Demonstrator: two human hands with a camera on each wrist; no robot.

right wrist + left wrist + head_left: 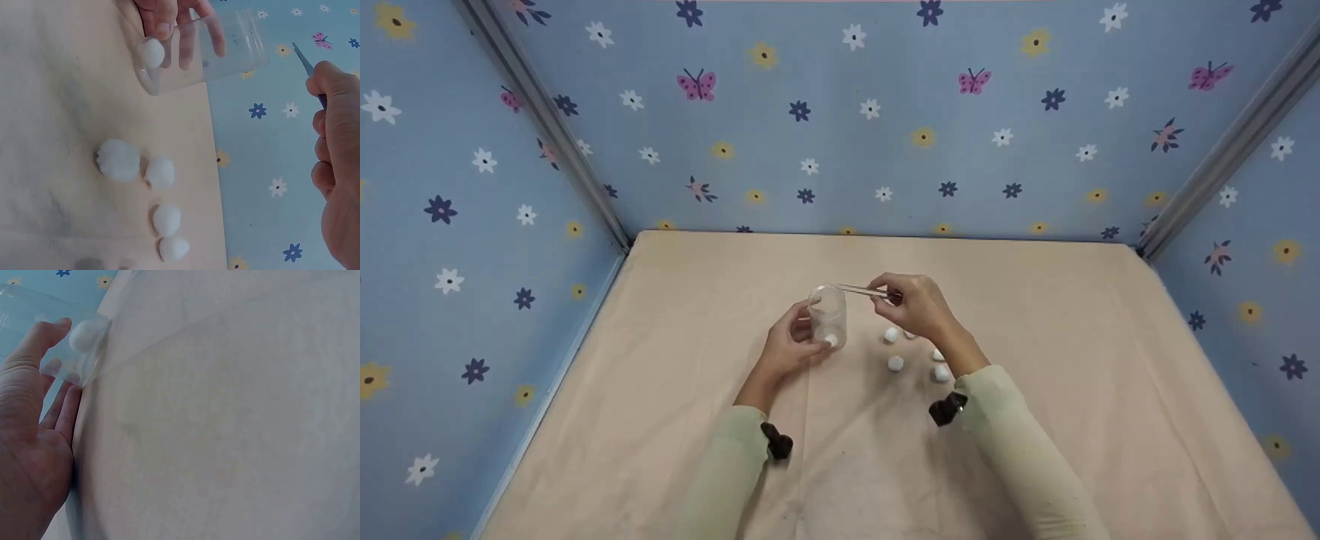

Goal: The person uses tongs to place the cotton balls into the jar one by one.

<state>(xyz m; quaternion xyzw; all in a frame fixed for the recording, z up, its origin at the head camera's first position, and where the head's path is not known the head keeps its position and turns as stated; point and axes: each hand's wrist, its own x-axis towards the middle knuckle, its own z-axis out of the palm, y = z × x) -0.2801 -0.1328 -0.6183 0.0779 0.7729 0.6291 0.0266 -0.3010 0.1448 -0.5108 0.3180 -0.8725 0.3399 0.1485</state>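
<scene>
My left hand (786,349) holds a clear plastic jar (829,309) upright on the table, thumb on the near side and fingers around it. One cotton ball (153,53) sits inside, at the bottom of the jar. The jar's mouth has no lid on it. In my right hand (919,304) is a pair of metal tweezers (859,290), pinched between thumb and fingers. Its tips point left, close to the jar's rim in the head view; nothing shows between them in the right wrist view (304,61).
Several white cotton balls (895,364) lie on the table right of the jar, some partly hidden under my right forearm. A pale cloth (697,300) covers the table. Blue flowered panels (840,135) stand behind and at both sides.
</scene>
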